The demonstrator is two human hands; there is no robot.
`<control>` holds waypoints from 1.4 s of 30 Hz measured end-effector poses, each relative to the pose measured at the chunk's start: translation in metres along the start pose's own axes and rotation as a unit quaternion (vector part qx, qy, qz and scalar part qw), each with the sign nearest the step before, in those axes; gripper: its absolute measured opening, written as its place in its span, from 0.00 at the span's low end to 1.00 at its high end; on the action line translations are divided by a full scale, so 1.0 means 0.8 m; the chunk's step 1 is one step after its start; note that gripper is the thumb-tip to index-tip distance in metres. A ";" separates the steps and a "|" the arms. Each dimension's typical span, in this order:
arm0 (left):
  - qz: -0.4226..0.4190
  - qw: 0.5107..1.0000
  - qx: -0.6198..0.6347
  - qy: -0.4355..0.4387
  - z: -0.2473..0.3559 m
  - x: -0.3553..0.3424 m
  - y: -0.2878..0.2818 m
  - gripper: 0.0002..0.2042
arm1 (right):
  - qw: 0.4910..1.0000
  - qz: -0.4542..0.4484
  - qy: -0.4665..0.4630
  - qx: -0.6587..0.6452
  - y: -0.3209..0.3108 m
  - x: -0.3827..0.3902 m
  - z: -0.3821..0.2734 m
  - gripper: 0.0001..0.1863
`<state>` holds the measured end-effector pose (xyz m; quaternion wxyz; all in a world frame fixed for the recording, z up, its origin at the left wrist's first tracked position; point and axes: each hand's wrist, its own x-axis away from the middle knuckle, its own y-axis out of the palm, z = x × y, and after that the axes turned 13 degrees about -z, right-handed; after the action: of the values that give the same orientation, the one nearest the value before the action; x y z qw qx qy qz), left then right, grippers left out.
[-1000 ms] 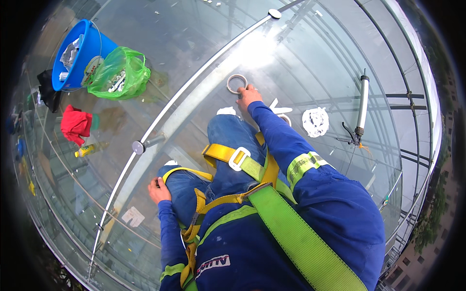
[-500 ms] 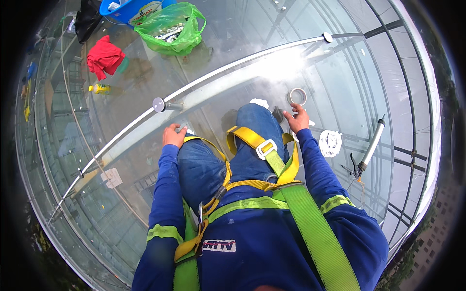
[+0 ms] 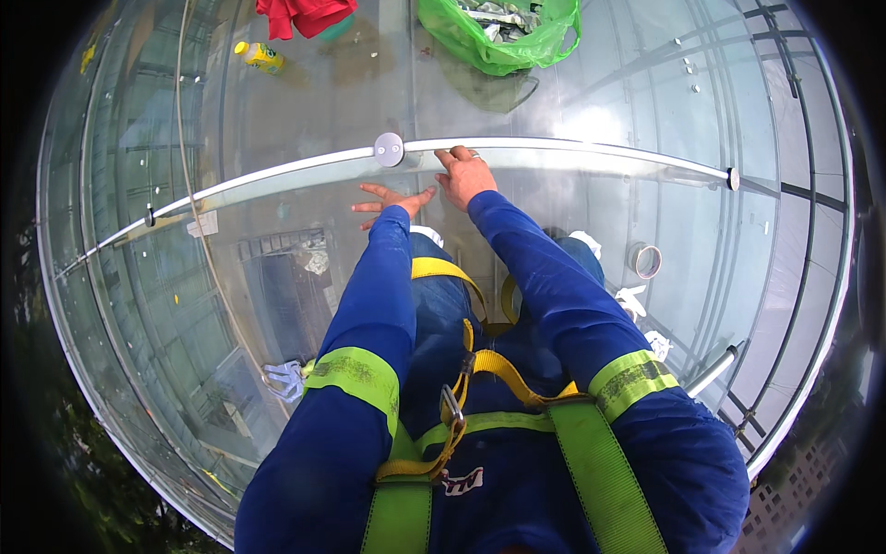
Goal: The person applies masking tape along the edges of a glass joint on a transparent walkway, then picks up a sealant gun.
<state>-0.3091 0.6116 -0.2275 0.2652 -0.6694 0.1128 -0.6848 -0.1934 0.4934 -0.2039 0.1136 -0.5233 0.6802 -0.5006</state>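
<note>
I kneel on a glass roof in blue overalls and a yellow-green harness. My left hand lies flat on the glass with fingers spread, just below the silvery joint strip. My right hand reaches to the strip, fingers on it, right of a round metal disc fitting. Neither hand holds anything. A roll of tape lies on the glass to the right of my knees.
A green plastic bag with scraps, a red cloth and a yellow bottle sit at the far side. White rags lie at my left; a caulking gun tube lies at the right. Dark steel frames run under the glass.
I have turned and leaned forward: both arms now stretch ahead to the joint strip. My right hand left the tape roll, which now lies to my right. The bag and cloth shifted toward the top.
</note>
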 end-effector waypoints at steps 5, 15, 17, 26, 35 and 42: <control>-0.024 0.996 0.008 -0.081 0.034 0.015 0.011 0.78 | 0.998 -0.049 0.019 0.036 0.042 -0.048 -0.021 0.29; -0.040 0.992 -0.008 -0.116 0.039 0.001 0.005 0.80 | 0.991 0.117 0.000 0.063 0.082 -0.069 -0.008 0.24; -0.042 0.993 -0.004 -0.112 0.040 0.000 0.007 0.80 | 0.991 0.118 0.002 0.066 0.083 -0.069 -0.006 0.23; -0.048 0.994 -0.018 -0.095 0.041 0.005 0.008 0.81 | 0.991 0.129 0.019 0.040 0.085 -0.063 0.009 0.24; -0.048 0.996 -0.026 -0.071 0.044 0.018 0.002 0.81 | 0.987 0.129 0.066 0.069 0.081 -0.052 0.027 0.32; -0.038 0.996 -0.033 -0.080 0.036 0.017 0.000 0.82 | 0.978 0.164 0.115 0.051 0.067 -0.023 0.052 0.35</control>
<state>-0.2805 0.6103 -0.2137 0.2251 -0.7342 0.0877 -0.6345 -0.1892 0.4828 -0.2733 0.1416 -0.3368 0.7388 -0.5663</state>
